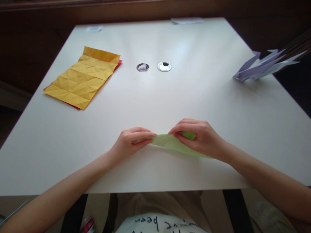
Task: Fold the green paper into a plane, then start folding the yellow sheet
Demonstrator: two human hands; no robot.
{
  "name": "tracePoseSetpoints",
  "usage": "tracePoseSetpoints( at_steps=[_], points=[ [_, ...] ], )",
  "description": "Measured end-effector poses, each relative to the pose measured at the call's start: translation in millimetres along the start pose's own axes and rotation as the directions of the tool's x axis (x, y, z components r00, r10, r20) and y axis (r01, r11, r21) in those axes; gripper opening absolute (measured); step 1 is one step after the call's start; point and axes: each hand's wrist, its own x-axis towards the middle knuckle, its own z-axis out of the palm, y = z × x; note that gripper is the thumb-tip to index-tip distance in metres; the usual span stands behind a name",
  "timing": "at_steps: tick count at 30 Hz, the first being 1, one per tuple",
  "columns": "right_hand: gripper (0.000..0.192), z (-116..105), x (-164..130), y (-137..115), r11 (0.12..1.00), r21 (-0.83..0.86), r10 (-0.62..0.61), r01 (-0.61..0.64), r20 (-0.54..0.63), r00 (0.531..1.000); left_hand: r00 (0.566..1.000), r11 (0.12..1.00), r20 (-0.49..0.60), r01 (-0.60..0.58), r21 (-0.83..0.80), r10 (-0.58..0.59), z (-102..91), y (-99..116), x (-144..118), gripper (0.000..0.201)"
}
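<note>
My forearms reach in from both lower corners, wrists low over the white table (155, 97). My left hand (128, 144) and right hand (201, 137) pinch opposite ends of a green folded paper (167, 142) near the table's front edge, fingers curled over it, thumbs apparently beneath. Far left lies a creased yellow sheet (84, 77); at the right edge, a pale purple folded-paper model (262, 66).
</note>
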Motion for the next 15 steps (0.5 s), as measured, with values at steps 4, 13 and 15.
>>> tracePoseSetpoints(
  at_steps=[4,13,15],
  points=[
    [0.019,0.1,0.9,-1.2,1.0,-0.003,0.013,-0.013,0.004,1.0,1.0,1.0,0.014,0.005,-0.025,-0.005,-0.4,0.7,0.8,0.017],
    [0.018,-0.1,0.4,-1.8,1.0,0.021,0.023,-0.023,-0.001,1.0,1.0,0.999,0.006,-0.012,-0.03,0.012,-0.8,1.9,0.2,0.02],
    [0.018,-0.3,0.1,-1.6,1.0,0.019,0.02,-0.02,0.001,1.0,1.0,0.999,0.018,-0.008,-0.034,0.008,-0.9,1.0,0.4,0.02]
  ],
)
